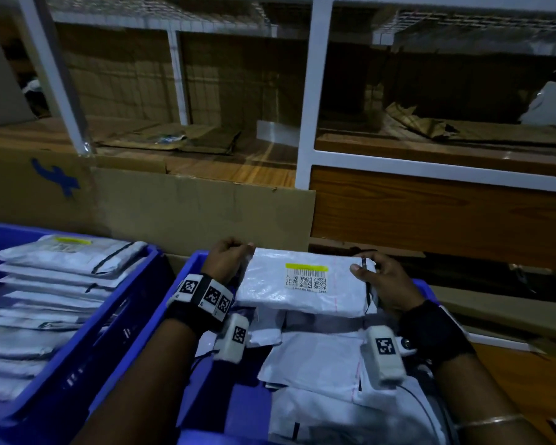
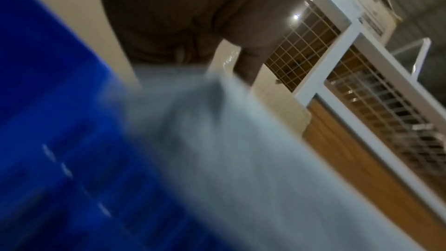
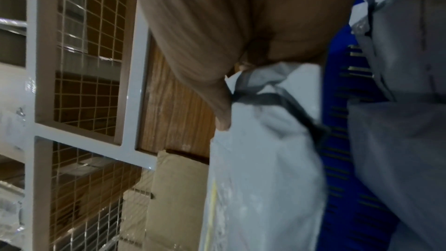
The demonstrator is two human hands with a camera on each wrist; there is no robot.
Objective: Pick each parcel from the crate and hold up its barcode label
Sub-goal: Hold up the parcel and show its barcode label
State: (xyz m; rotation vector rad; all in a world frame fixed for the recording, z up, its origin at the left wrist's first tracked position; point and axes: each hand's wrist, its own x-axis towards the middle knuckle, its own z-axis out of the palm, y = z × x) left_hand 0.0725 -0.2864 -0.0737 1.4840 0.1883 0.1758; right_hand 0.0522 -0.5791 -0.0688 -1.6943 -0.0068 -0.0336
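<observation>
A white plastic parcel (image 1: 270, 290) is held level above the right blue crate (image 1: 187, 281), its barcode label (image 1: 306, 277) with a yellow stripe facing up. My left hand (image 1: 228, 260) grips the parcel's far left corner. My right hand (image 1: 377, 281) pinches its right edge, thumb on top. In the right wrist view the fingers (image 3: 217, 91) hold the parcel (image 3: 263, 150) by its dark-taped end. The left wrist view is blurred; the parcel (image 2: 217, 150) fills its middle below the hand (image 2: 193, 16). More white parcels (image 1: 318, 358) lie in the crate underneath.
A second blue crate (image 1: 116, 303) on the left holds several stacked grey-white parcels (image 1: 45, 284). A flat cardboard sheet (image 1: 174, 207) stands behind both crates. Beyond is a white-framed shelf rack (image 1: 305, 123) with wire mesh and wooden boards.
</observation>
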